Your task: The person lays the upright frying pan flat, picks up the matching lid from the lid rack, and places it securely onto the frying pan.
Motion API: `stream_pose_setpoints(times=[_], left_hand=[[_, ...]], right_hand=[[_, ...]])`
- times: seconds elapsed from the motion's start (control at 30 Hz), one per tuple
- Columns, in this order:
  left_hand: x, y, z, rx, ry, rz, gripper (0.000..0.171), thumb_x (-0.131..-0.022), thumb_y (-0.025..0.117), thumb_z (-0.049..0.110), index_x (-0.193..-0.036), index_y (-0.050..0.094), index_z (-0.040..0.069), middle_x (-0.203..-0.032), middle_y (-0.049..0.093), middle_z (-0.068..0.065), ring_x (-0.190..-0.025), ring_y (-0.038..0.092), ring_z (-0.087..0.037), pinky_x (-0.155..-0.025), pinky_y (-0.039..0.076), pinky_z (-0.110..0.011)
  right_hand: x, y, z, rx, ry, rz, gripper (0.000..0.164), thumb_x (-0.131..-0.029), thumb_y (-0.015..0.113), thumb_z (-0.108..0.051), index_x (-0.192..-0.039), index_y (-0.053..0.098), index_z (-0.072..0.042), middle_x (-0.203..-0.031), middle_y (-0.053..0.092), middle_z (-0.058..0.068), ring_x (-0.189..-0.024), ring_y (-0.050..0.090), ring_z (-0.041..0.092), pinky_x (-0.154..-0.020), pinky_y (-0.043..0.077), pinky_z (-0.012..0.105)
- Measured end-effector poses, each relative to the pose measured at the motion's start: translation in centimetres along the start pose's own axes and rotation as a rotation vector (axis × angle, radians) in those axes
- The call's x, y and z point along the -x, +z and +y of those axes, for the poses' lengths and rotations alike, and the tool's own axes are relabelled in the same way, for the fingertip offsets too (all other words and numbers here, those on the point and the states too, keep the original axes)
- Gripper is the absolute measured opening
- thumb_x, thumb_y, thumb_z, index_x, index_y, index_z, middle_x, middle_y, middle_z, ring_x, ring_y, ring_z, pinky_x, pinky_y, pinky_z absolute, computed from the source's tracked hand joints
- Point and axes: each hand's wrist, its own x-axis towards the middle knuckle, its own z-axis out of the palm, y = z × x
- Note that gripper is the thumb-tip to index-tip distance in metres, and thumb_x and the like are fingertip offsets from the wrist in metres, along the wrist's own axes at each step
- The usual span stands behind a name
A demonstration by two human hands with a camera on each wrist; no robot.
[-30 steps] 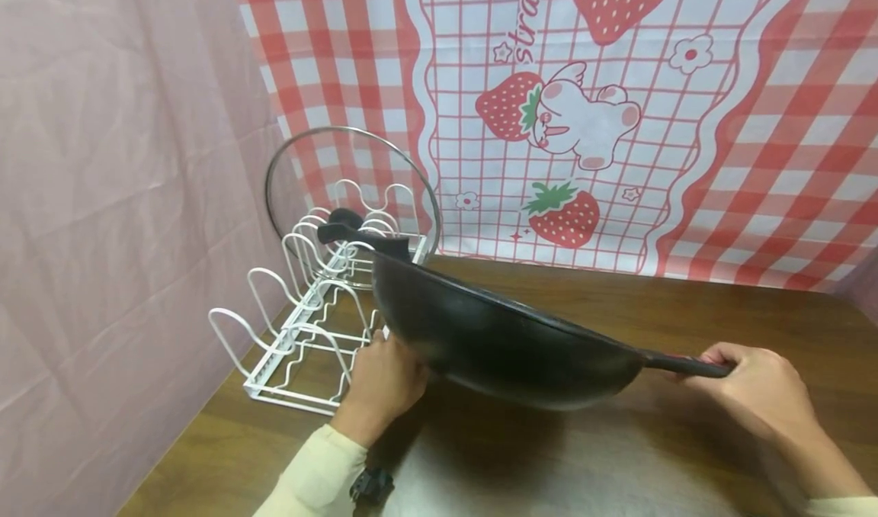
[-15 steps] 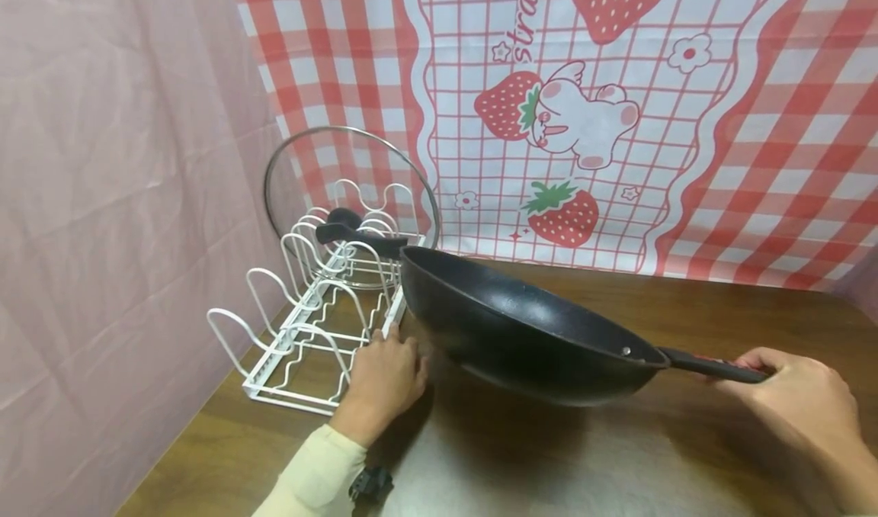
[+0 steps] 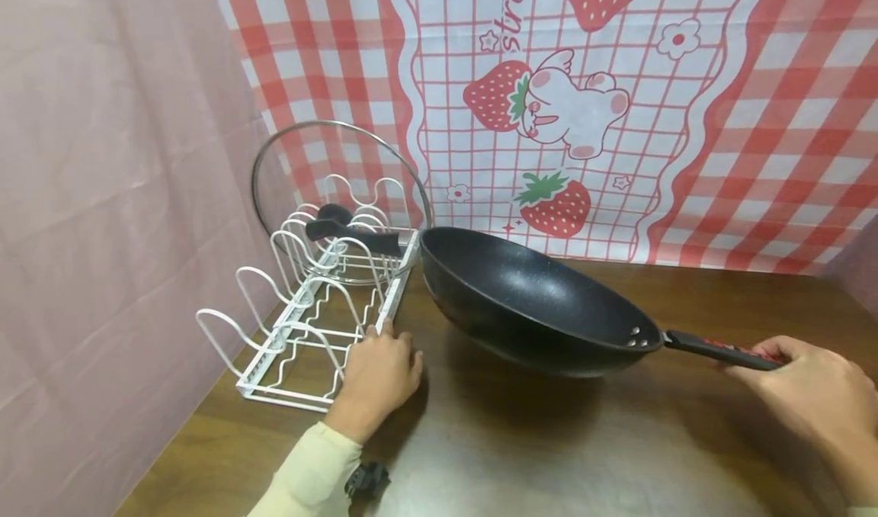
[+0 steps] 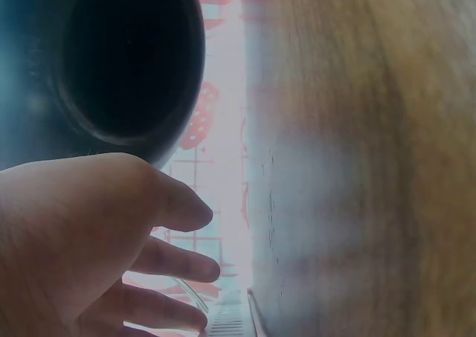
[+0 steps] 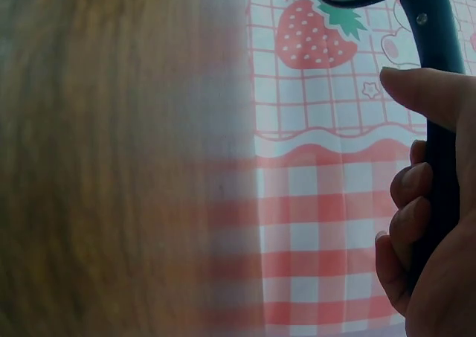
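Observation:
A deep black wok hangs tilted above the table, its dark inside partly facing me. My right hand grips the end of its long black handle; in the right wrist view the fingers curl round that handle. My left hand rests at the right side rail of a white wire rack. In the left wrist view its fingers are loosely extended, with the wok's underside beyond them. A glass lid with a metal rim stands upright in the rack's far end.
A black handle-shaped piece shows in front of the lid, among the rack's loops. Behind the wooden table hangs a red-and-white strawberry cloth. Pink fabric covers the left side.
The wok has moved right, away from the rack, and tipped so that more of its inside shows. My right hand moved right with it; my left hand stayed by the rack.

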Motion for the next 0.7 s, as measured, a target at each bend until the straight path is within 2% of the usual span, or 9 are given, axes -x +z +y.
stream_pose_setpoints(times=[0.23, 0.4, 0.53, 0.7], left_hand=[[0.02, -0.08, 0.06, 0.002, -0.003, 0.001, 0.031, -0.084, 0.073, 0.037, -0.084, 0.070, 0.006, -0.101, 0.067, -0.023, -0.074, 0.063, -0.036, -0.047, 0.049, -0.046], [0.02, -0.06, 0.05, 0.004, 0.002, 0.026, 0.030, -0.083, 0.075, 0.035, -0.082, 0.070, 0.005, -0.100, 0.068, -0.024, -0.073, 0.063, -0.036, -0.045, 0.048, -0.046], [-0.01, -0.05, 0.05, -0.006, 0.006, 0.031, 0.031, -0.082, 0.076, 0.035, -0.081, 0.070, 0.005, -0.101, 0.068, -0.024, -0.073, 0.063, -0.036, -0.044, 0.048, -0.045], [0.03, -0.09, 0.06, -0.017, 0.014, 0.028, 0.032, -0.083, 0.075, 0.036, -0.081, 0.069, 0.005, -0.100, 0.068, -0.023, -0.073, 0.063, -0.036, -0.044, 0.048, -0.045]], right_hand=[[0.02, 0.14, 0.18, 0.009, -0.022, 0.053, 0.050, -0.080, 0.075, -0.061, -0.084, 0.067, -0.011, -0.065, 0.056, -0.002, -0.057, 0.044, 0.018, -0.051, 0.030, 0.032], [-0.01, 0.20, 0.18, -0.001, -0.036, 0.098, 0.047, -0.078, 0.078, -0.055, -0.083, 0.067, -0.010, -0.064, 0.059, -0.001, -0.057, 0.046, 0.018, -0.054, 0.031, 0.032], [0.02, 0.00, 0.24, -0.019, -0.018, 0.104, 0.047, -0.078, 0.080, -0.053, -0.085, 0.067, -0.008, -0.068, 0.062, 0.002, -0.059, 0.047, 0.017, -0.054, 0.031, 0.032], [0.33, 0.07, 0.35, -0.059, 0.026, 0.152, 0.046, -0.076, 0.083, -0.044, -0.087, 0.068, -0.003, -0.070, 0.064, 0.006, -0.056, 0.045, 0.014, -0.049, 0.032, 0.030]])
